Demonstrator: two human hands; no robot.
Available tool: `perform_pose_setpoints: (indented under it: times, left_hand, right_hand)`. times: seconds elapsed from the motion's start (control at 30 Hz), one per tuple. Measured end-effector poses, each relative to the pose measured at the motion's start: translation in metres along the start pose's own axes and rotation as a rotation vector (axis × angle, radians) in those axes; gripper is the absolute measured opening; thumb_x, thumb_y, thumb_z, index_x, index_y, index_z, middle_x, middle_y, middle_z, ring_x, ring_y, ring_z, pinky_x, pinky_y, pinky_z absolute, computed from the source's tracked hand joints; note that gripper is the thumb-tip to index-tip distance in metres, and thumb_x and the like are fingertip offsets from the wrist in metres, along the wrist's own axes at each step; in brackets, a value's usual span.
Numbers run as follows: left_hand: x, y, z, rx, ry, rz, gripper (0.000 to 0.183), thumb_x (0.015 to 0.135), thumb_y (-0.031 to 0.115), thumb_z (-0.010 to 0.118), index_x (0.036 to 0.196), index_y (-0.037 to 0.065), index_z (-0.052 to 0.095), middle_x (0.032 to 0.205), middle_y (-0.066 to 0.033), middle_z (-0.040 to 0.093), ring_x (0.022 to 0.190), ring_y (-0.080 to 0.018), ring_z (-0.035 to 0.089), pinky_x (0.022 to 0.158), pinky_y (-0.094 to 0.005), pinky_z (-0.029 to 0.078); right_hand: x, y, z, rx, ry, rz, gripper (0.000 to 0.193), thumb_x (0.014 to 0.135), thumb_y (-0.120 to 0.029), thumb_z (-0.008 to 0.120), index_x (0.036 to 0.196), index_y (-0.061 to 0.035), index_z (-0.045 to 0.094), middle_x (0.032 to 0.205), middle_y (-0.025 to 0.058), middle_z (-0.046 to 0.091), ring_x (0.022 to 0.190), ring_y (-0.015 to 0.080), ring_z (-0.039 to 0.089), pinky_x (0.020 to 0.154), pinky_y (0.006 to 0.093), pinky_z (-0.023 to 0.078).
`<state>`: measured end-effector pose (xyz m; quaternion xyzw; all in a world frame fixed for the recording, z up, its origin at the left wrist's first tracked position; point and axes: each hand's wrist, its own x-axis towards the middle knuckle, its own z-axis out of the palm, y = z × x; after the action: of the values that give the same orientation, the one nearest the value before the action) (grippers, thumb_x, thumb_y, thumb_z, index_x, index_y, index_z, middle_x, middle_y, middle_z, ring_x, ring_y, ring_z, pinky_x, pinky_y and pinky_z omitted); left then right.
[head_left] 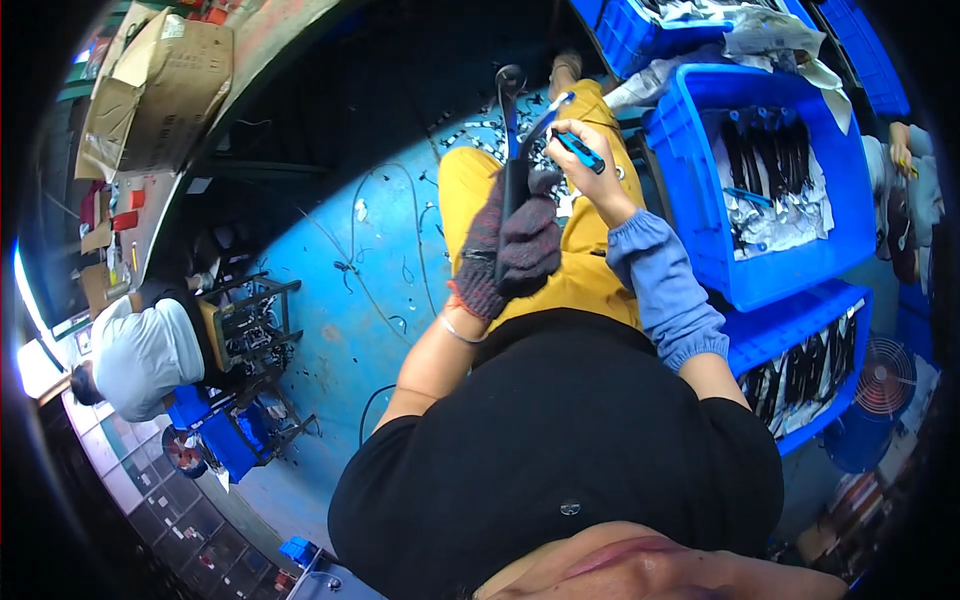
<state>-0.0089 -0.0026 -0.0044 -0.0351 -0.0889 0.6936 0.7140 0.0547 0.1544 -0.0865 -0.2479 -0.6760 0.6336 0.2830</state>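
Observation:
My left hand (522,245), in a dark knitted glove, is closed round the thick black handle of a long part (514,185). From its upper end run a grey shaft with a round tip and a second curved piece slanting right; I cannot tell its exact kind. Close beside it, my bare right hand (597,183) grips a teal and black utility knife (580,152). Its blade end is too small to make out. Both hands are above my yellow trousers (560,298). A blue elastic sleeve covers my right forearm.
At my right, a tilted blue crate (700,255) holds black parts on white wrapping. Another blue crate (800,432) stands below it, near a round fan (882,378). Cables and scraps litter the blue floor (350,290). A cardboard box (165,95) and a seated person (150,345) are at left.

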Motion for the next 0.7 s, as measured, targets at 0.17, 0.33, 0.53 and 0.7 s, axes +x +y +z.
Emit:
perform_pose_setpoints:
  times: [0.17, 0.33, 0.53, 0.7]
  left_hand:
    - [0.002, 0.008, 0.020, 0.501, 0.442, 0.258, 0.046, 0.099, 0.040, 0.046, 0.135, 0.012, 0.044, 0.096, -0.0081, 0.063, 0.072, -0.0161, 0.059, 0.063, -0.0274, 0.050]
    - [0.012, 0.017, 0.019, 0.548, 0.511, 0.439, 0.038, 0.099, 0.030, 0.047, 0.128, 0.006, 0.049, 0.114, -0.0191, 0.060, 0.090, -0.0282, 0.065, 0.084, -0.0418, 0.055]
    - [0.009, 0.016, 0.021, 0.604, 0.528, 0.493, 0.042, 0.099, 0.031, 0.047, 0.127, 0.001, 0.050, 0.114, -0.0176, 0.060, 0.096, -0.0275, 0.065, 0.084, -0.0384, 0.056]
    - [0.009, 0.010, 0.023, 0.661, 0.576, 0.495, 0.042, 0.097, 0.034, 0.051, 0.124, 0.001, 0.053, 0.112, -0.0165, 0.063, 0.098, -0.0246, 0.064, 0.080, -0.0344, 0.056]
  right_hand:
    - [-0.016, 0.015, -0.015, -0.116, 0.012, 0.067, 0.042, 0.083, -0.006, 0.066, 0.124, -0.0054, 0.055, 0.102, 0.0052, 0.064, 0.082, 0.0095, 0.060, 0.069, 0.0238, 0.049]
    - [-0.047, -0.023, -0.024, -0.193, 0.136, -0.042, 0.035, 0.091, -0.021, 0.064, 0.119, -0.0017, 0.056, 0.100, 0.0094, 0.065, 0.086, 0.0151, 0.065, 0.074, 0.0264, 0.051]
    - [-0.072, -0.087, -0.019, -0.001, -0.117, -0.095, 0.018, 0.094, -0.013, 0.057, 0.108, -0.0035, 0.064, 0.079, 0.0086, 0.068, 0.079, 0.0159, 0.068, 0.069, 0.0261, 0.051]
    - [-0.055, -0.110, -0.005, -0.525, -0.206, -0.585, 0.014, 0.087, -0.011, 0.066, 0.100, -0.0078, 0.067, 0.076, 0.0064, 0.068, 0.069, 0.0150, 0.063, 0.061, 0.0269, 0.048]
